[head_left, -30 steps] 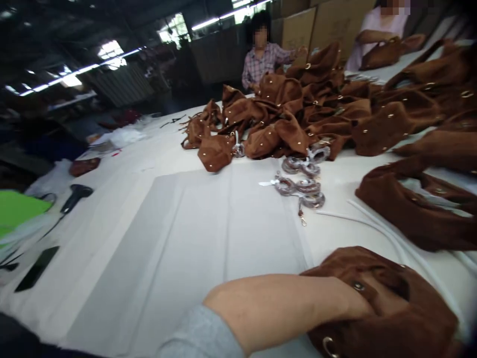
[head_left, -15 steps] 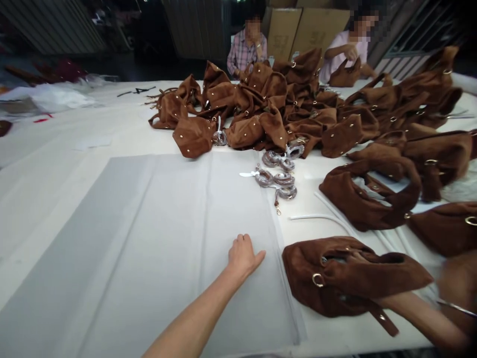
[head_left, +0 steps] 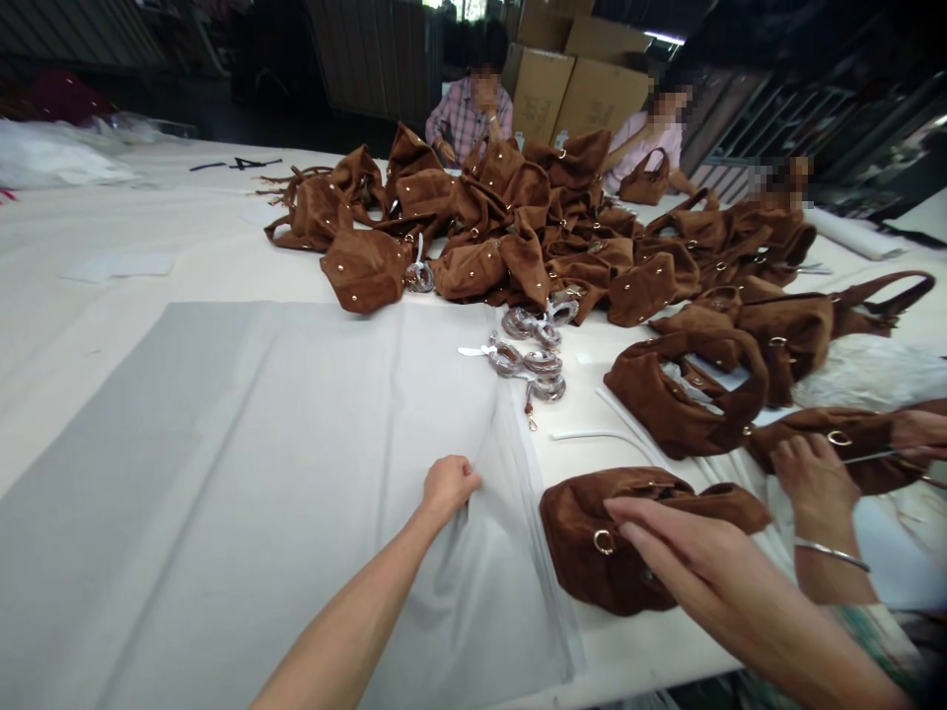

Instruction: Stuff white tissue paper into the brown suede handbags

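Observation:
My left hand (head_left: 450,487) is closed on the grey sheet (head_left: 311,473) near its right side, and folds run out from the fingers. Over the nearest brown bag (head_left: 577,523) is my right hand (head_left: 688,552), its fingers held close together and pointing left. Whether anything is between those fingers cannot be made out. The bag lies on the white table just right of the sheet, with a gold ring on its front. Coiled straps in clear plastic (head_left: 544,363) lie by the sheet's upper right edge.
Many brown bags (head_left: 488,217) are heaped across the table (head_left: 214,217). At the right, another person's hands (head_left: 818,478) work on a brown bag (head_left: 865,434). White tubes (head_left: 607,434) lie beyond the nearest bag. Two people (head_left: 470,113) sit at the far side.
My left hand has closed and pulled up a fold of the sheet. My right hand has come out of the nearest bag and is above it. The view has shifted right.

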A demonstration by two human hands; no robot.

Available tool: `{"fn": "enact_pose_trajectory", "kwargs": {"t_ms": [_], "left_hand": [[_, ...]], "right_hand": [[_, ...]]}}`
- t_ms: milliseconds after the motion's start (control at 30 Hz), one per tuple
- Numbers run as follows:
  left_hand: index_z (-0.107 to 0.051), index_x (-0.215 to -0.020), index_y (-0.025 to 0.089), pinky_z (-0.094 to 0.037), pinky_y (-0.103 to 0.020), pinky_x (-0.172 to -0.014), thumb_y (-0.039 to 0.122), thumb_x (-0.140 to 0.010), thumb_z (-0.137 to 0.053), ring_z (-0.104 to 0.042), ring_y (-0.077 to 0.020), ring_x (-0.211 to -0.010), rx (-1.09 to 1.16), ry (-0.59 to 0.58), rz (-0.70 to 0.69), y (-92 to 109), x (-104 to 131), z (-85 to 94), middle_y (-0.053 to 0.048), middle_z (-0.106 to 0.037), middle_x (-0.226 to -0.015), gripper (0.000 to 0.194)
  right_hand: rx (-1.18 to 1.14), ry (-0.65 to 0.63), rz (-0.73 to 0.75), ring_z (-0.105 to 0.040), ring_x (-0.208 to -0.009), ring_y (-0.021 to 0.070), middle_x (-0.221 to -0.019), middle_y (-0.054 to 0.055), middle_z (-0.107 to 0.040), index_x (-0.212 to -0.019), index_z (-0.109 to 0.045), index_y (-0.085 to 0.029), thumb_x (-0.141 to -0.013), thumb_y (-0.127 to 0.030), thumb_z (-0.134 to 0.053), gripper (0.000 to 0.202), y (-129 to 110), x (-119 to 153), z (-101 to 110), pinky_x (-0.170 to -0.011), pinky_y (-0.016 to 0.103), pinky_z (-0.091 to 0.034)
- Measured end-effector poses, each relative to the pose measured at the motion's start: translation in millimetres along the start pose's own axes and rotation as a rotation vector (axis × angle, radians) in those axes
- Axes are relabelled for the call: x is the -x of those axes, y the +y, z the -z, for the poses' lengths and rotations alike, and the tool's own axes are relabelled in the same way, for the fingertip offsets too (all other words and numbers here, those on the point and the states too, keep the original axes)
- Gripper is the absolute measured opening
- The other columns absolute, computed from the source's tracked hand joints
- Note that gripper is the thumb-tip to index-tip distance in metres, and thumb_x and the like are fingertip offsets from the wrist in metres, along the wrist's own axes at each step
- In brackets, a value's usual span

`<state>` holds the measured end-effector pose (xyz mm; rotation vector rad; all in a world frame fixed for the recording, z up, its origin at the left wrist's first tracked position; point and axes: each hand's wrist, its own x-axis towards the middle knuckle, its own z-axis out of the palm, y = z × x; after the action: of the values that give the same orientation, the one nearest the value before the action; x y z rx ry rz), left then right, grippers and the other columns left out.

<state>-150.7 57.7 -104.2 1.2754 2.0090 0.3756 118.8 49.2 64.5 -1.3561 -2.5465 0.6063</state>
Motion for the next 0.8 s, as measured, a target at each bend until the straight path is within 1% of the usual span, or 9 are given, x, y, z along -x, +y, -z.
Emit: {"fn": "enact_pose_trajectory", "kwargs": {"t_ms": [67, 200, 300, 367, 467, 533, 633, 733, 800], "left_hand": [[-0.058, -0.070, 0.015, -0.045, -0.022, -0.058, 0.018, -0.071, -0.048, -0.061, -0.0153, -0.061, 0.117, -0.008, 0.034, -11.5, 2.8, 9.3, -0.002, -0.061, -0.059, 0.011], [-0.054, -0.069, 0.016, -0.039, -0.017, -0.045, 0.017, -0.072, -0.044, -0.054, -0.0104, -0.048, 0.320, -0.003, 0.079, -25.1, 12.3, 21.8, 0.003, -0.053, -0.051, 0.010], [-0.051, -0.065, 0.016, -0.038, -0.016, -0.044, 0.017, -0.072, -0.045, -0.053, -0.0098, -0.047, 0.430, 0.016, 0.083, -27.5, 17.3, 25.2, 0.004, -0.049, -0.049, 0.009], [-0.050, -0.064, 0.016, -0.037, -0.017, -0.043, 0.018, -0.071, -0.045, -0.051, -0.0099, -0.045, 0.491, 0.018, 0.085, -27.5, 18.8, 25.3, 0.004, -0.049, -0.048, 0.009], [-0.049, -0.063, 0.016, -0.037, -0.018, -0.042, 0.018, -0.070, -0.045, -0.047, -0.0103, -0.042, 0.571, 0.016, 0.103, -28.9, 20.5, 25.0, 0.004, -0.048, -0.046, 0.009], [-0.047, -0.063, 0.017, -0.038, -0.019, -0.041, 0.018, -0.069, -0.043, -0.046, -0.0102, -0.043, 0.625, 0.016, 0.105, -32.4, 22.2, 27.2, 0.004, -0.046, -0.047, 0.007], [-0.043, -0.064, 0.017, -0.038, -0.018, -0.043, 0.020, -0.070, -0.041, -0.045, -0.0092, -0.047, 0.709, -0.002, 0.054, -41.0, 24.8, 36.2, 0.005, -0.044, -0.051, 0.007], [-0.040, -0.066, 0.018, -0.036, -0.017, -0.045, 0.020, -0.071, -0.037, -0.042, -0.0086, -0.049, 0.759, -0.026, -0.019, -44.4, 28.9, 44.0, 0.005, -0.040, -0.053, 0.006], [-0.040, -0.065, 0.018, -0.033, -0.017, -0.044, 0.017, -0.070, -0.036, -0.040, -0.0086, -0.048, 0.751, -0.027, -0.052, -37.7, 37.8, 41.0, 0.006, -0.039, -0.052, 0.006]], "right_hand": [[-0.212, -0.076, -0.067, -0.060, -0.096, 0.0212, -0.103, 0.006, -0.064, -0.108, -0.060, -0.024, -0.085, -0.040, -0.042, 0.033, -16.7, -33.8, -24.4, -0.086, 0.035, -0.048], [-0.645, -0.088, -0.227, -0.062, -0.089, 0.0201, -0.096, 0.009, -0.065, -0.106, -0.058, -0.012, -0.083, -0.041, -0.042, 0.041, -37.3, -105.5, -77.1, -0.075, 0.030, -0.052], [-0.490, 0.003, -0.209, -0.062, -0.088, 0.0180, -0.095, 0.006, -0.065, -0.104, -0.059, -0.014, -0.082, -0.038, -0.043, 0.036, -45.5, -149.0, -105.7, -0.081, 0.030, -0.048], [-0.359, 0.034, -0.224, -0.060, -0.088, 0.0190, -0.096, 0.006, -0.064, -0.113, -0.054, -0.016, -0.081, -0.036, -0.046, 0.038, -46.1, -167.8, -121.8, -0.086, 0.032, -0.044], [-0.247, -0.007, -0.315, -0.061, -0.083, 0.0224, -0.092, 0.010, -0.064, -0.126, -0.042, -0.012, -0.078, -0.029, -0.050, 0.052, -37.6, -176.2, -145.4, -0.080, 0.036, -0.045], [-0.165, -0.041, -0.339, -0.061, -0.084, 0.0258, -0.088, 0.012, -0.064, -0.124, -0.045, -0.012, -0.072, -0.021, -0.055, 0.054, -28.7, -170.5, -156.4, -0.078, 0.039, -0.045], [-0.056, -0.013, -0.297, -0.053, -0.106, 0.0298, -0.111, 0.016, -0.057, -0.118, -0.052, -0.016, -0.071, -0.012, -0.054, 0.047, -21.9, -159.6, -156.9, -0.090, 0.043, -0.039], [-0.230, 0.117, -0.241, -0.045, -0.117, 0.0242, -0.131, 0.015, -0.043, -0.123, -0.047, -0.014, -0.083, -0.028, -0.047, 0.042, -34.2, -164.9, -147.3, -0.098, 0.037, -0.035], [-0.460, 0.063, -0.265, -0.057, -0.101, 0.0230, -0.116, 0.017, -0.055, -0.117, -0.050, -0.010, -0.084, -0.047, -0.044, 0.050, -52.4, -176.9, -148.4, -0.089, 0.037, -0.043]]}}
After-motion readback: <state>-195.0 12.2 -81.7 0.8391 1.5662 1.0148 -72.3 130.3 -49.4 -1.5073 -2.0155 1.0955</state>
